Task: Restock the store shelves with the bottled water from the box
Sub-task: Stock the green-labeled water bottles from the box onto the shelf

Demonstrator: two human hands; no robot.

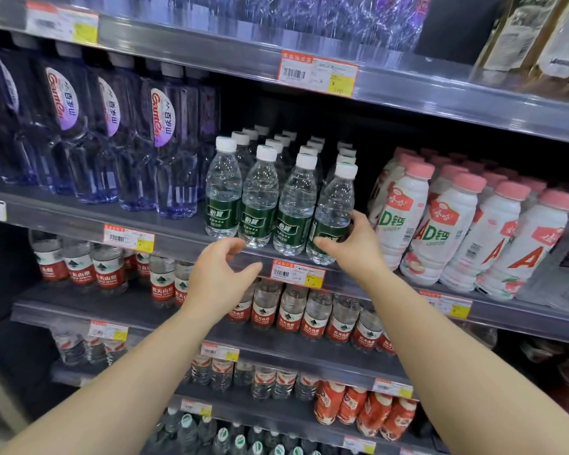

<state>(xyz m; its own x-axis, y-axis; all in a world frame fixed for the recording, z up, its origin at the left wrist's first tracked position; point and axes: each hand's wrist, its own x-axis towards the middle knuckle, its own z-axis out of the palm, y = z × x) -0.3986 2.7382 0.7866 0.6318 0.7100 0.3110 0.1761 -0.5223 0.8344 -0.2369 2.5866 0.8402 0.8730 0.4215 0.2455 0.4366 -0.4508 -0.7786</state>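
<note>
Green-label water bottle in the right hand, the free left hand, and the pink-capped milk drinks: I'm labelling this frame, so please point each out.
green-label water bottle (334, 205), head view, on its clear body above the label.
left hand (219, 277), head view, on the back of the hand.
pink-capped milk drinks (454, 231), head view, on one front bottle's white body.

My right hand (352, 246) is curled in a grasp, arm outstretched; my left hand (219, 274) hovers half-open beside it.

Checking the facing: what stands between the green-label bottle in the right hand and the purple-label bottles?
In the head view, three more green-label water bottles stand between the held bottle and the purple-label bottles.
</note>
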